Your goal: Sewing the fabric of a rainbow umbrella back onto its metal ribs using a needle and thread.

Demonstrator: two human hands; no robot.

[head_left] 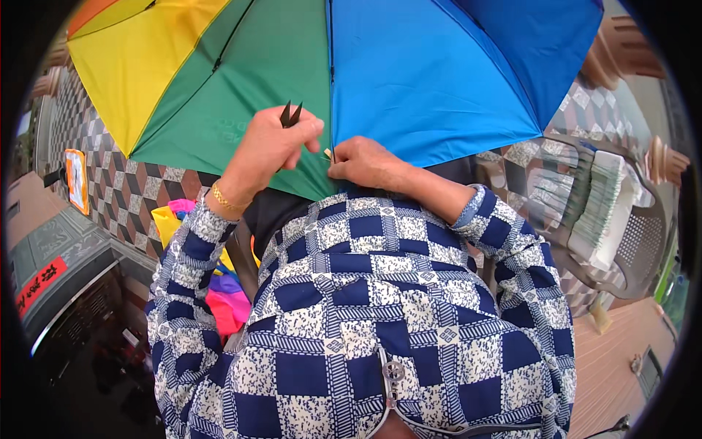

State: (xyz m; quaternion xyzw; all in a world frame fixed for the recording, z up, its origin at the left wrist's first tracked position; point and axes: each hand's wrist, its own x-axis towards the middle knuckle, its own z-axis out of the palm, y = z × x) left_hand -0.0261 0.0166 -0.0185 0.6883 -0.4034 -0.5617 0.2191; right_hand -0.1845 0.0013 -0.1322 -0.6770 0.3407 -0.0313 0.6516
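My left hand is closed around small black thread snips, their two pointed blades sticking up above my fingers and slightly parted. My right hand pinches the hem of the umbrella where the green and blue panels meet (right at a rib seam). The open canopy fills the space in front of me, with yellow, orange, green and blue panels and dark ribs. Beneath it lies a patterned tile floor. A grey plastic chair to my right holds stacked bundles; bright fabric lies by my left side.
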